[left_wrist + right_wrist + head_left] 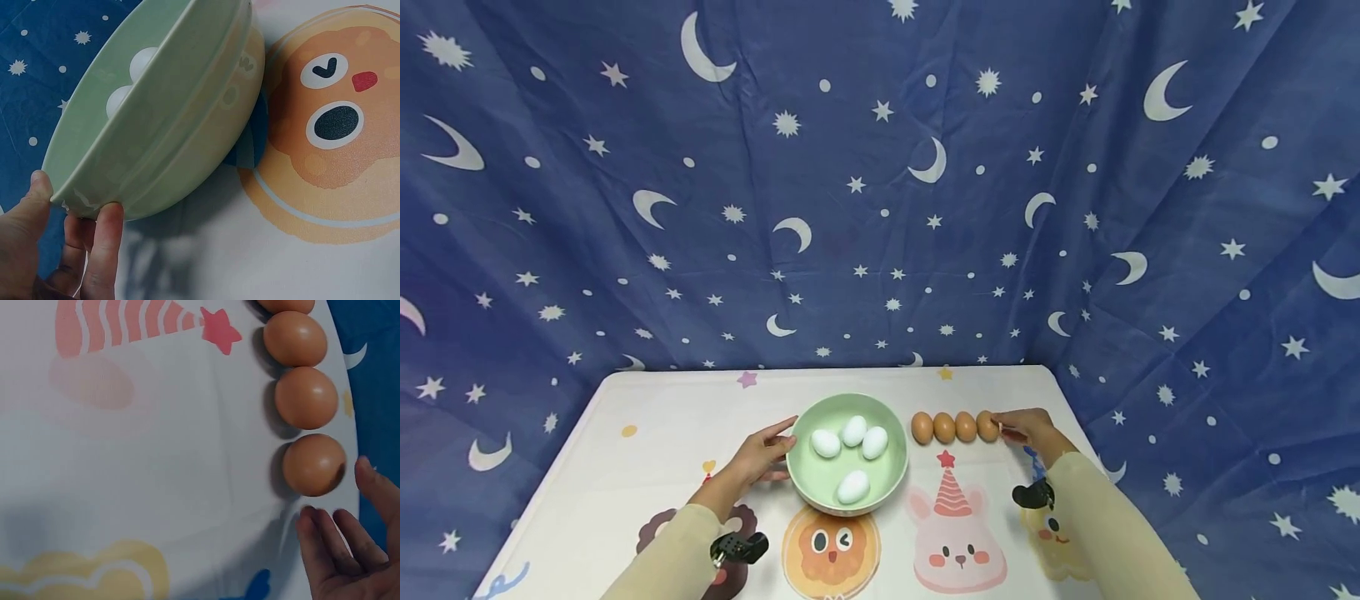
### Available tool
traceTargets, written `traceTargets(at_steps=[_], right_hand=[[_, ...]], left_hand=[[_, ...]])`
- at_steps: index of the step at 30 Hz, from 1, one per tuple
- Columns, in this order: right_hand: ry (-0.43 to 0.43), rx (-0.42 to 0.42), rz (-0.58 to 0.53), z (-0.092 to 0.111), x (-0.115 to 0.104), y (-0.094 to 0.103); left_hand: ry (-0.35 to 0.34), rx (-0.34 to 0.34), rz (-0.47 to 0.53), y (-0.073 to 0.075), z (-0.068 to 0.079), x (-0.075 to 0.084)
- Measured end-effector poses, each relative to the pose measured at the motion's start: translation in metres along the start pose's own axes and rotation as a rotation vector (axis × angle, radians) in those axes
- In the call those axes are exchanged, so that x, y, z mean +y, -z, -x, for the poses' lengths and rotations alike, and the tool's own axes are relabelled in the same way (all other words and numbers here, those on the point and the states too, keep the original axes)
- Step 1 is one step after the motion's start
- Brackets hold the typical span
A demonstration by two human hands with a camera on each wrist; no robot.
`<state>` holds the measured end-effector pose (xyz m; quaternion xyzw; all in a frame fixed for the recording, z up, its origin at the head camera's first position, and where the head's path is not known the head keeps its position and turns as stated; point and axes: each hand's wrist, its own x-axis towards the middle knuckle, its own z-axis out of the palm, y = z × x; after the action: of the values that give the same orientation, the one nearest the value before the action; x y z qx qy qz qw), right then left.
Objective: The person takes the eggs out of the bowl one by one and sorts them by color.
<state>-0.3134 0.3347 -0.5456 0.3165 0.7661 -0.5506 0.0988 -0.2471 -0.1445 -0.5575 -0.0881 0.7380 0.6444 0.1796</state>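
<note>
A pale green bowl (814,482) sits left of the table's middle with several white eggs (853,487) inside. My left hand (758,457) grips its left rim, the thumb at the top edge and the fingers against the outer wall (187,119). To the right of the bowl, several brown eggs (943,427) stand in a side-by-side row. My right hand (1033,427) is beside the rightmost brown egg (314,465). In the right wrist view, its thumb and fingers are spread, with a small gap between them and that egg.
A white tablecloth (662,417) printed with cartoon faces covers the table. Behind and on both sides hangs a dark blue curtain (865,250) with moons and stars. The row of brown eggs lies near the table's far edge.
</note>
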Motion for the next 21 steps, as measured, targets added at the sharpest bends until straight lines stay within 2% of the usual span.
traceTargets(at_steps=[3, 6, 11, 15, 21], right_hand=[[0.092, 0.06, 0.11, 0.006, -0.007, 0.005], [0.232, 0.094, 0.251, 0.014, -0.017, 0.005], [0.492, 0.123, 0.366, 0.042, -0.035, -0.012], [0.66, 0.074, 0.395, 0.071, -0.044, -0.039], [0.808, -0.048, 0.346, 0.102, -0.04, -0.085]], left_hand=[[-0.008, -0.001, -0.001, 0.0, -0.001, -0.002], [-0.015, 0.005, -0.008, 0.001, -0.002, -0.004], [-0.016, 0.01, -0.012, 0.001, -0.001, -0.004], [-0.014, 0.013, -0.012, 0.001, -0.001, -0.004], [-0.008, 0.013, -0.02, 0.0, -0.001, -0.004]])
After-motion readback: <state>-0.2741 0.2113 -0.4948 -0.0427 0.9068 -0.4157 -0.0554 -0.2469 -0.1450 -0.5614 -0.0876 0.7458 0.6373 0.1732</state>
